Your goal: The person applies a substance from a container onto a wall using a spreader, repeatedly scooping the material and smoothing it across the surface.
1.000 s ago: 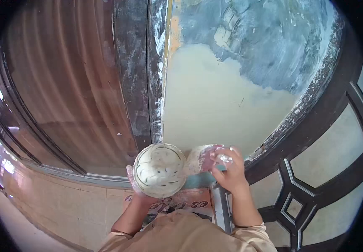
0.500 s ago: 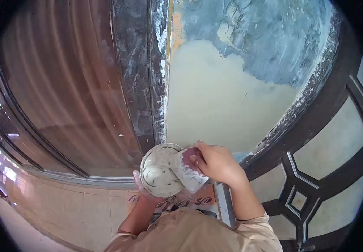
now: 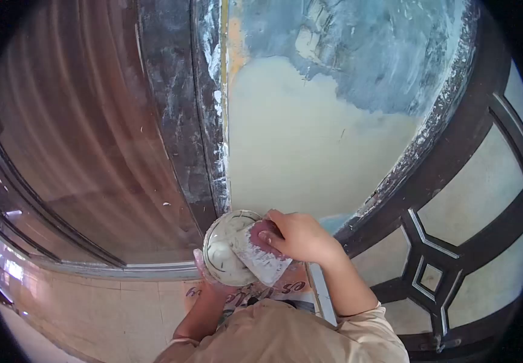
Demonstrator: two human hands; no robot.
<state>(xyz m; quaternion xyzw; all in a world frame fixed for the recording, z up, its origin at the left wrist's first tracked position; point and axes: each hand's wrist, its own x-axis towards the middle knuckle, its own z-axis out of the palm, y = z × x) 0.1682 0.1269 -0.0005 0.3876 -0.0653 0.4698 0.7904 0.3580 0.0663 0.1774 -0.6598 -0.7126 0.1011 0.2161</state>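
My left hand (image 3: 201, 265) supports a round tub (image 3: 212, 233) from its left side and below, with fingers curled at the rim and mostly hidden. Whitish putty (image 3: 220, 254) lies inside the tub. In my right hand (image 3: 297, 235), thumb and fingers close around the dark red handle of a putty knife (image 3: 264, 257). Its broad blade, smeared with white putty, overlaps the right part of the tub's opening. Ahead of both hands is a wall panel (image 3: 310, 145), coated smooth and cream in its lower part and patchy blue-grey above.
A dark wooden frame with white smears (image 3: 179, 109) runs up the panel's left side, beside brown glossy glass (image 3: 92, 121). To the right stands a dark door with pale panes (image 3: 455, 181). Below lie a printed sheet (image 3: 294, 283) and tiled floor (image 3: 134, 302).
The putty knife has shifted left, further over the tub's opening. The whole view has turned a little, so the wall appears further left.
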